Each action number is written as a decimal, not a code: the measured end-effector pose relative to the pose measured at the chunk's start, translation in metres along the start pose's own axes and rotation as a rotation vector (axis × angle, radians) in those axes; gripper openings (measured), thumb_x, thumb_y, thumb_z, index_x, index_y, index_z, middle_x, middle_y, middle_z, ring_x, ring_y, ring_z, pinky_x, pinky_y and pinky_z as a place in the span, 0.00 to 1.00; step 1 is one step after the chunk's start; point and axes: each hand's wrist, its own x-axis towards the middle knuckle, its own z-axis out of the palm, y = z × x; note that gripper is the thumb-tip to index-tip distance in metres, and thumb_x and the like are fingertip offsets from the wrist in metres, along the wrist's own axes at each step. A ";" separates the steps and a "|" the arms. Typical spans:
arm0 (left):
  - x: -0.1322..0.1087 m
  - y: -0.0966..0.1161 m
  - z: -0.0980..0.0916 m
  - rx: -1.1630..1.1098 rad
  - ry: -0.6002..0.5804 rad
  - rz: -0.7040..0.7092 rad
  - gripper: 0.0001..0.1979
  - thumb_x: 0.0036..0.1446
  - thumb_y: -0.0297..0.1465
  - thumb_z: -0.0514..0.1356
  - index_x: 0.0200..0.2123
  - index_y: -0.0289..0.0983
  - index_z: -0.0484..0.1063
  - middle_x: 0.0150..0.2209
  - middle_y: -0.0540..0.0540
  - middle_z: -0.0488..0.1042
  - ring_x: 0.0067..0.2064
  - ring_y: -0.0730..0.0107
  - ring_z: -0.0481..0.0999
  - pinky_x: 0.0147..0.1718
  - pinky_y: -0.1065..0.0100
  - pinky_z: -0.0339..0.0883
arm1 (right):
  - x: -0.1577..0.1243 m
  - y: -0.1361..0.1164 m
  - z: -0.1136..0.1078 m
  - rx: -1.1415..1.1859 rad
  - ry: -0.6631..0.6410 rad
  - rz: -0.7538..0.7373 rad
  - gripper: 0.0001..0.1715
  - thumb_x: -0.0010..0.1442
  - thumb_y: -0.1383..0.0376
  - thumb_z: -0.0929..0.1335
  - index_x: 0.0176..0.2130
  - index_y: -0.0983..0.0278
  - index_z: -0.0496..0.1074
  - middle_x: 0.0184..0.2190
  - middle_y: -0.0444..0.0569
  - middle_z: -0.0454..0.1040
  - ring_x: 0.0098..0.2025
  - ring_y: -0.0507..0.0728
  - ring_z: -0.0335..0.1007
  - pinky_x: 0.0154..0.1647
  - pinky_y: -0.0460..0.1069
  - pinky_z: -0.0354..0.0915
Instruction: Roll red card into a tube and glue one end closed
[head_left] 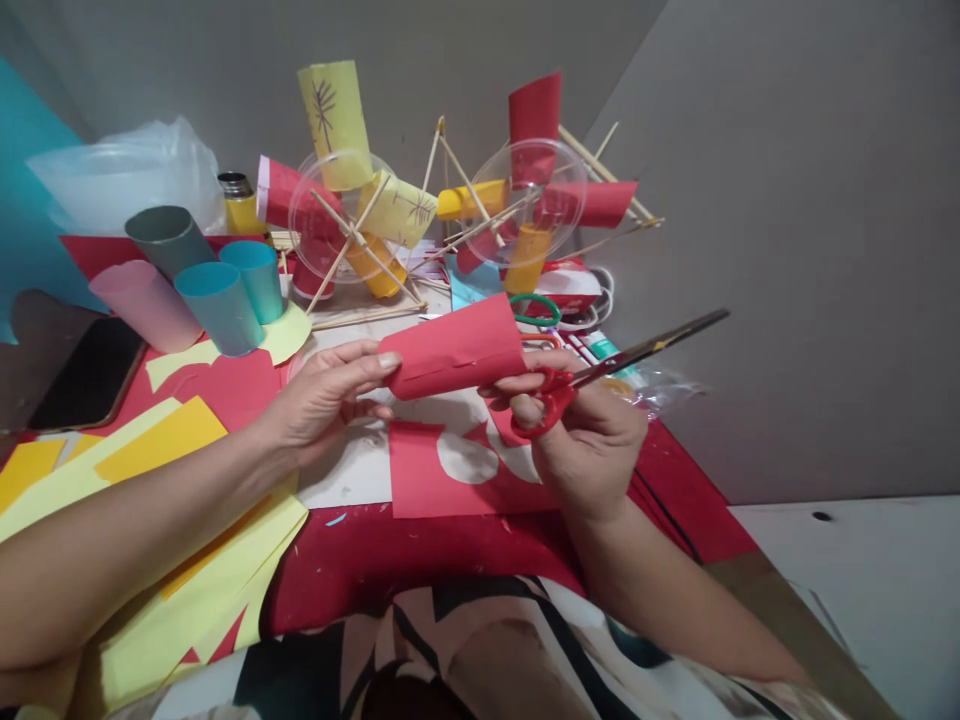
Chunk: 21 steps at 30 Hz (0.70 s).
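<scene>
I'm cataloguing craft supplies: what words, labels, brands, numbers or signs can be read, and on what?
No legible words, brands or numbers.
Red paper tube, red-handled scissors: no readable text.
Red-and-white packet: markings too blurred.
Green-and-white tube: any print too small.
Topmost pale yellow paper tube: dark spiky drawing, not letters.

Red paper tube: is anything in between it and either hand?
Nothing visible separates the left hand from the red paper tube, whose left end it holds. The right hand, at the other end, grasps scissors, blades pointing away.
</scene>
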 end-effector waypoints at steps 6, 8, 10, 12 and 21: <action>-0.005 0.000 0.005 -0.057 -0.028 -0.059 0.13 0.47 0.26 0.72 0.38 0.33 0.81 0.38 0.44 0.82 0.30 0.74 0.77 0.21 0.77 0.74 | 0.007 -0.004 0.006 0.096 -0.091 0.038 0.04 0.60 0.63 0.74 0.38 0.56 0.83 0.34 0.47 0.81 0.44 0.58 0.79 0.44 0.54 0.76; -0.007 -0.002 0.004 -0.047 -0.057 -0.083 0.13 0.49 0.28 0.72 0.40 0.32 0.81 0.43 0.40 0.82 0.35 0.67 0.81 0.22 0.75 0.76 | 0.008 -0.005 0.008 0.116 -0.123 0.069 0.04 0.60 0.61 0.74 0.36 0.58 0.83 0.33 0.47 0.81 0.43 0.59 0.80 0.42 0.53 0.76; -0.008 -0.004 0.004 -0.039 -0.126 -0.098 0.15 0.52 0.30 0.71 0.44 0.32 0.81 0.49 0.36 0.81 0.42 0.60 0.83 0.25 0.74 0.79 | 0.009 -0.006 0.009 0.117 -0.146 0.098 0.07 0.59 0.59 0.75 0.34 0.59 0.83 0.33 0.48 0.81 0.42 0.59 0.80 0.41 0.53 0.77; -0.009 -0.006 0.003 -0.047 -0.196 -0.105 0.16 0.55 0.32 0.70 0.47 0.34 0.81 0.52 0.36 0.80 0.47 0.56 0.83 0.28 0.72 0.80 | 0.009 -0.007 0.010 0.105 -0.165 0.118 0.11 0.59 0.55 0.74 0.33 0.60 0.82 0.32 0.49 0.81 0.42 0.59 0.80 0.42 0.54 0.77; -0.008 -0.002 0.004 -0.117 -0.076 -0.120 0.06 0.59 0.27 0.66 0.40 0.33 0.82 0.43 0.42 0.83 0.36 0.64 0.84 0.32 0.65 0.84 | 0.011 -0.003 0.005 0.130 -0.093 0.114 0.08 0.61 0.58 0.74 0.38 0.58 0.82 0.49 0.51 0.80 0.48 0.58 0.79 0.42 0.53 0.78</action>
